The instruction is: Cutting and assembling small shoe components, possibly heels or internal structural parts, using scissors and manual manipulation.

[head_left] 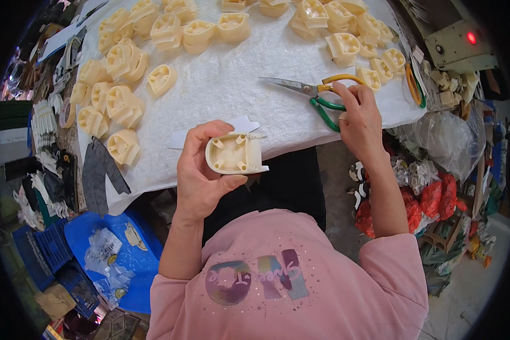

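My left hand (197,175) grips a cream plastic moulded part (232,154), fingers on one side and thumb on the other. Its hollow side faces up, showing a rounded rim and small posts inside. To the right, my right hand (361,122) has its fingers closed at the handles of a pair of scissors (307,89), one handle yellow and the other green. The scissor blades are slightly apart and point left over the white-covered table (209,93). Behind my left hand lies a flat white cut-out piece (245,124) near the table's front edge.
Many similar cream parts (126,59) stand along the table's left and far sides. Dark grey strips (99,175) hang over the left front corner. A blue bin (147,272) with plastic bags is at lower left; red bags (433,198) lie at right, below a box with a red light (471,38).
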`<control>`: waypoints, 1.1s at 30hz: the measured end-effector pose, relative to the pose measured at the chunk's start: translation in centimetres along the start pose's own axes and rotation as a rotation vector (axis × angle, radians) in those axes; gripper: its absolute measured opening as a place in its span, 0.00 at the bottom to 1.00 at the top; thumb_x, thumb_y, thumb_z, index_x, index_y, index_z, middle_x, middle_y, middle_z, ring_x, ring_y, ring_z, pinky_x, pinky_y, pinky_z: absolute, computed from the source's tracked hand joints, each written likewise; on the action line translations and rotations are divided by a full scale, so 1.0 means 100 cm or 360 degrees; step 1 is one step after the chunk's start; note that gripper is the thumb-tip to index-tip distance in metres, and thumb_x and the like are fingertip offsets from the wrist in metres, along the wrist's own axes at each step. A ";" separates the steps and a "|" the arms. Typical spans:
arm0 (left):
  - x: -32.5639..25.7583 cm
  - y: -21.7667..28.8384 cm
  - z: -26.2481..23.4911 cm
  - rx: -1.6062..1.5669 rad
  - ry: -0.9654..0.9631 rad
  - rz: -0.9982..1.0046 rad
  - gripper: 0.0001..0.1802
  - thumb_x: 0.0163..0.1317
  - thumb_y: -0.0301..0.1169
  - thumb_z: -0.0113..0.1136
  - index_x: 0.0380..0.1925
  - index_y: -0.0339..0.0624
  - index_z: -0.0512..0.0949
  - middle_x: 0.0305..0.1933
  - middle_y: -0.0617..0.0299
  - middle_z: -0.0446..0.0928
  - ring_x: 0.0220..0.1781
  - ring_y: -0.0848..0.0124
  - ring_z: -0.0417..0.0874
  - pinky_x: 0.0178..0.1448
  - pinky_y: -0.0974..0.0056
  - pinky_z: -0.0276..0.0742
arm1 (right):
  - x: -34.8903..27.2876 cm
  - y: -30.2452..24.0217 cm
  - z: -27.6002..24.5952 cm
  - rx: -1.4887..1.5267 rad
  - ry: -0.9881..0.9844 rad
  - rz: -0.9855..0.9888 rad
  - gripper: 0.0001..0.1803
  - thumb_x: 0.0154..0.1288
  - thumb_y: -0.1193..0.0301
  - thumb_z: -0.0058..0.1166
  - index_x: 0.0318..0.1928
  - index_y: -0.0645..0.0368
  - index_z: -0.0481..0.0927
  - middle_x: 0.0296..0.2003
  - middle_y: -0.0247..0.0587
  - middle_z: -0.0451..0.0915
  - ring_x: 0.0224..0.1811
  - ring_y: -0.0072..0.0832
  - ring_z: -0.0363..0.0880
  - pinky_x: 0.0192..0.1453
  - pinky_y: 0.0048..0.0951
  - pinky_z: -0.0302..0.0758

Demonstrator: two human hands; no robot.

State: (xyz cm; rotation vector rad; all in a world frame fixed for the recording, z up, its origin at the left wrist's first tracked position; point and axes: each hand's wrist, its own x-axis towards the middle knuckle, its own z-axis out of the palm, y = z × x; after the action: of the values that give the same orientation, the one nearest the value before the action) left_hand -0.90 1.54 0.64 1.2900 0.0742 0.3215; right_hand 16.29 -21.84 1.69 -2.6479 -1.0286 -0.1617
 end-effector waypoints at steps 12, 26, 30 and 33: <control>0.006 -0.008 0.011 0.0451 0.0126 0.0111 0.35 0.46 0.26 0.73 0.55 0.36 0.66 0.57 0.52 0.68 0.60 0.63 0.70 0.62 0.62 0.68 | -0.060 -0.047 -0.028 0.1745 -0.1064 0.0261 0.27 0.58 0.63 0.60 0.54 0.63 0.69 0.29 0.47 0.75 0.30 0.38 0.77 0.35 0.32 0.71; 0.000 -0.016 0.028 0.0509 0.0148 0.0199 0.35 0.43 0.22 0.73 0.51 0.40 0.64 0.58 0.48 0.68 0.60 0.58 0.71 0.62 0.58 0.70 | -0.076 -0.057 -0.006 0.1971 -0.0955 0.0246 0.18 0.62 0.66 0.56 0.49 0.61 0.71 0.24 0.43 0.77 0.24 0.31 0.79 0.29 0.27 0.70; 0.000 -0.018 0.029 0.0526 0.0155 0.0236 0.35 0.43 0.22 0.73 0.51 0.40 0.64 0.57 0.48 0.68 0.60 0.57 0.72 0.62 0.58 0.71 | -0.078 -0.058 -0.002 0.1956 -0.0867 0.0212 0.18 0.62 0.67 0.56 0.49 0.61 0.71 0.24 0.43 0.77 0.25 0.31 0.79 0.29 0.27 0.71; 0.000 -0.018 0.029 0.0581 0.0137 0.0267 0.35 0.43 0.22 0.73 0.51 0.40 0.64 0.57 0.47 0.68 0.60 0.57 0.72 0.62 0.58 0.71 | -0.079 -0.059 -0.002 0.2004 -0.0860 0.0238 0.18 0.62 0.67 0.56 0.48 0.61 0.71 0.24 0.44 0.78 0.25 0.31 0.80 0.29 0.27 0.71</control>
State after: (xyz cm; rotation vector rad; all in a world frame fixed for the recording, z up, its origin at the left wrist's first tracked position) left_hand 0.18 -1.61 -0.26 1.6483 0.1013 0.5247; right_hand 6.50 -22.87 1.55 -1.5609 -0.6636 0.9511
